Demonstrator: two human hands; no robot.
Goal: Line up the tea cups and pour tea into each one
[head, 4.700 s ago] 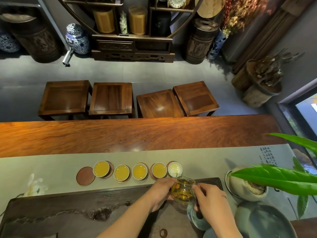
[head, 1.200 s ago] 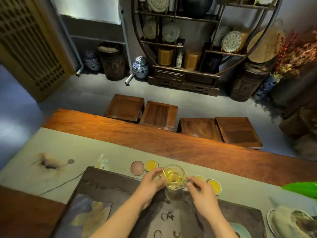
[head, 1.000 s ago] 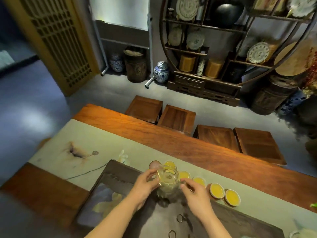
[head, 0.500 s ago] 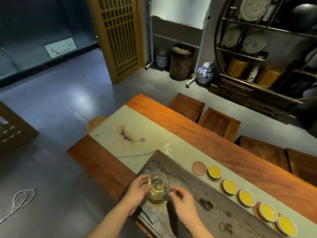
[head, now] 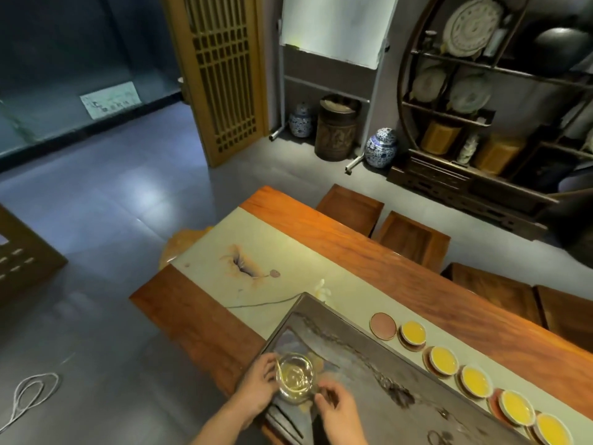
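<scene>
Glass pitcher is hanging over the near-left corner of the dark tea tray, both hands cupping it. Left hand is wrapping its left side, fingers curled against the glass. Right hand is pinching at the rim or handle on the near-right side; exact contact is hard to make out. Only a thin pale pool is showing inside, so it is looking nearly drained.

Tea cups are sitting in a diagonal row on the pale table runner, just beyond the tray's far edge, well apart from the pitcher. Count: five cups, all five showing yellow tea close to the rim, each on a reddish coaster. One extra coaster at the left end of the row is carrying no cup. So six coasters, five cups, one pitcher, one tray.

Progress, as a guess: lining up is done and pouring appears done for every cup in view; what is left is probably just emptying or parking the pitcher. Whether a sixth cup belongs on the bare coaster, cannot tell.

Runner is lying on a long wooden tabletop; four wooden stools are standing along its far side, the rightmost cut off by the frame.
</scene>
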